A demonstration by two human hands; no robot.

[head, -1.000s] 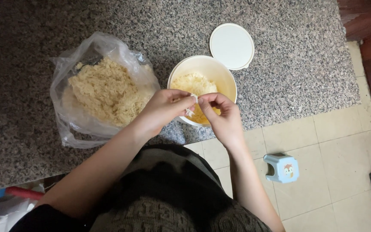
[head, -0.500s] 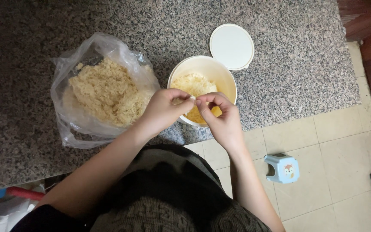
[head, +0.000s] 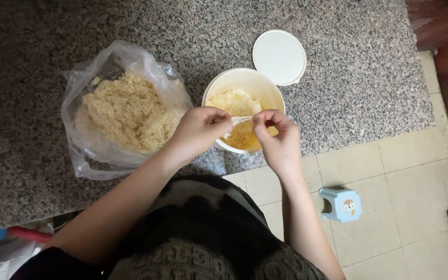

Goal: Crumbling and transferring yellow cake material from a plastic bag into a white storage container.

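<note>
Over the cream bowl (head: 219, 85), left hand (head: 195, 132) and right hand (head: 281, 140) pinching a pale strip (head: 241, 120)

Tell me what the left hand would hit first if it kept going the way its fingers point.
The left hand points right, toward the right hand. It would probably meet those fingers first, along the thin strand pinched between them above the cream bowl. Depth is hard to judge.

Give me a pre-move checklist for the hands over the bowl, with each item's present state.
1. Both hands on the strand: left hand and right hand pinch the thin pale strand between them: ok.
2. Strand above the cream bowl: ok.
3. Bowl fully on the granite counter: ok, though near its edge.
4. White lid off, lying beside the bowl: ok.
5. Plastic bag open: ok.
6. Strand intact: cannot tell.
</note>
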